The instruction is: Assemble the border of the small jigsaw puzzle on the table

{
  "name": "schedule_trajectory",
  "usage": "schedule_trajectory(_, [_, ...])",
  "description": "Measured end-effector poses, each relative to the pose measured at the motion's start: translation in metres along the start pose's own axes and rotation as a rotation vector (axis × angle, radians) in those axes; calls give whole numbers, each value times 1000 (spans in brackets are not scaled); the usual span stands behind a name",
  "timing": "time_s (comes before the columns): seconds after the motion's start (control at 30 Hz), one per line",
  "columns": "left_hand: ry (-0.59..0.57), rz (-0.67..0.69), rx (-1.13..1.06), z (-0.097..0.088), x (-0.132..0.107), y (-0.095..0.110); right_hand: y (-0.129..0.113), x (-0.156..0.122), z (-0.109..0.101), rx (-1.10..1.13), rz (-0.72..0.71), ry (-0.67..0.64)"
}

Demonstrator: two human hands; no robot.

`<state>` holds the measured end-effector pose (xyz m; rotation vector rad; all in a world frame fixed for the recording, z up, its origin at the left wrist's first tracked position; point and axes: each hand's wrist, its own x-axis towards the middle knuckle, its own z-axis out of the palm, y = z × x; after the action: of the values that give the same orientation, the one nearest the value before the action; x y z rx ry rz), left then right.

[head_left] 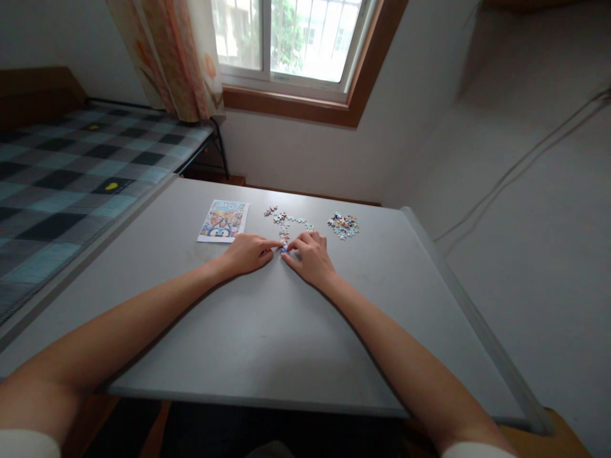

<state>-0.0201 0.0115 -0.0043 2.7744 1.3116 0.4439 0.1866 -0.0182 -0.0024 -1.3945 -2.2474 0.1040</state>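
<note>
A partly joined jigsaw frame (284, 233) lies on the grey-white table, with a strip of pieces running along its far side. My left hand (249, 252) rests at its near left corner, index finger stretched onto the pieces and the thumb and other fingers curled around pinkish bits of puzzle. From the other side, my right hand (311, 257) pinches a small bluish-purple jigsaw piece (284, 249) between thumb and forefinger, against that corner. The fingertips of both hands almost meet, and they partly hide the near pieces.
A pile of loose jigsaw pieces (344, 225) sits to the right, and a small cluster (270, 210) lies behind the frame. The printed picture sheet (223, 221) is at left. Beyond the table (267, 343) stand a checked bed (90, 152) and a window (305, 38).
</note>
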Motion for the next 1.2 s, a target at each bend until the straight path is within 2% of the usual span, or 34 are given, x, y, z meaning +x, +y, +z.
schedule_trajectory(0.23, [10,-7,4,0,0,0,4,-2,-1,8,-45,62])
schedule_trajectory(0.43, [-3,-2,30,4,0,-3,7,-1,2,28,-143,54])
schedule_trajectory(1.2, [-3,6,36,2,0,-2,8,-2,0,7,-206,26])
